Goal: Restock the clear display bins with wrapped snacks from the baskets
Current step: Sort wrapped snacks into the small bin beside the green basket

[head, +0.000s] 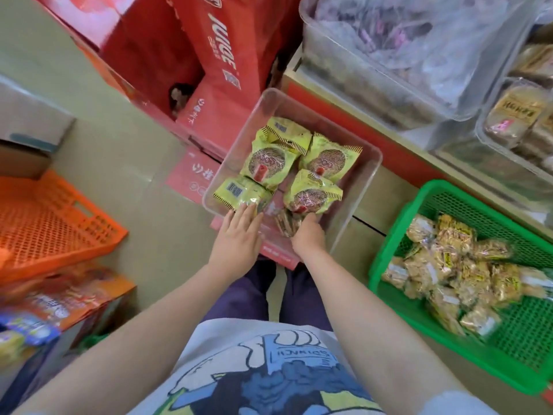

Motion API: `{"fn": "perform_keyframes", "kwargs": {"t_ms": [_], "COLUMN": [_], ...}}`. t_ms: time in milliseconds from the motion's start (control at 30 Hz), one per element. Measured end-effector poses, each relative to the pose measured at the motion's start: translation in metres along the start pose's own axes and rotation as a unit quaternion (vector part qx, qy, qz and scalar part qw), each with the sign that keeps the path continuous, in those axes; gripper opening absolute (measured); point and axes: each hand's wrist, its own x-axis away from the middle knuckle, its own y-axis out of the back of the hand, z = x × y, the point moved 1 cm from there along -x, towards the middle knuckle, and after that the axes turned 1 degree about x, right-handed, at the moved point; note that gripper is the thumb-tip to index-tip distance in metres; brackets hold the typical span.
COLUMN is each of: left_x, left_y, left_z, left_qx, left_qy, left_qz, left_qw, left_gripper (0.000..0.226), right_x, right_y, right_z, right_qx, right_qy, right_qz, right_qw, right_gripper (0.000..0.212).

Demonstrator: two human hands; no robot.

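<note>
Inside the clear display bin (353, 187), the left hand (239, 235) presses flat-fingered on a yellow-green wrapped snack (239, 194), seating it; the right hand (308, 235) grips brown packets (284, 223) beside it, likely to tidy them.

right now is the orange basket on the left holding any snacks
No, the orange basket shows only its bare mesh floor, while the wrapped snacks lie in the green basket on the right.

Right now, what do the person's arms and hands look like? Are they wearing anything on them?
Both forearms are bare, with no gloves, watch or rings visible on the left hand or the right hand. A pale sleeve edge shows near the right elbow. The fingers are uncovered.
</note>
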Motion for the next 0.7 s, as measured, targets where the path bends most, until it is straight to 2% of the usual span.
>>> {"fn": "perform_keyframes", "kwargs": {"t_ms": [133, 200, 267, 333, 433, 467, 600, 633, 700], "left_x": [-0.002, -0.005, -0.01, -0.014, -0.024, -0.028, -0.052, -0.06, -0.073], "left_y": [0.001, 0.013, 0.041, 0.072, 0.118, 0.131, 0.165, 0.17, 0.18], "left_z": [0.003, -0.001, -0.012, -0.026, -0.054, -0.065, -0.112, -0.123, -0.148], "left_qx": [0.029, 0.083, 0.177, 0.32, 0.562, 0.59, 0.599, 0.596, 0.588], "left_qy": [0.004, 0.033, 0.08, 0.123, 0.158, 0.154, 0.127, 0.124, 0.112], "left_qz": [-0.001, 0.015, 0.024, 0.032, 0.072, 0.081, 0.071, 0.059, 0.041], "left_qw": [1.0, 0.996, 0.981, 0.939, 0.809, 0.789, 0.787, 0.791, 0.8], "left_gripper": [0.047, 0.046, 0.045, 0.046, 0.055, 0.053, 0.043, 0.041, 0.039], "right_x": [0.012, 0.023, 0.038, 0.054, 0.076, 0.082, 0.102, 0.105, 0.114], "right_y": [0.033, 0.056, 0.079, 0.102, 0.133, 0.143, 0.184, 0.194, 0.212], "right_z": [0.007, 0.005, 0.0, -0.007, -0.015, -0.018, -0.032, -0.039, -0.05], "right_qx": [0.003, -0.051, -0.154, -0.273, -0.393, -0.398, -0.341, -0.31, -0.229], "right_qy": [0.002, 0.018, 0.036, 0.045, 0.052, 0.065, 0.151, 0.176, 0.234], "right_qz": [0.034, 0.046, 0.048, 0.056, 0.066, 0.055, -0.062, -0.108, -0.175], "right_qw": [0.999, 0.997, 0.986, 0.959, 0.916, 0.913, 0.926, 0.928, 0.929], "right_gripper": [0.06, 0.053, 0.038, 0.03, 0.029, 0.032, 0.026, 0.029, 0.048]}}
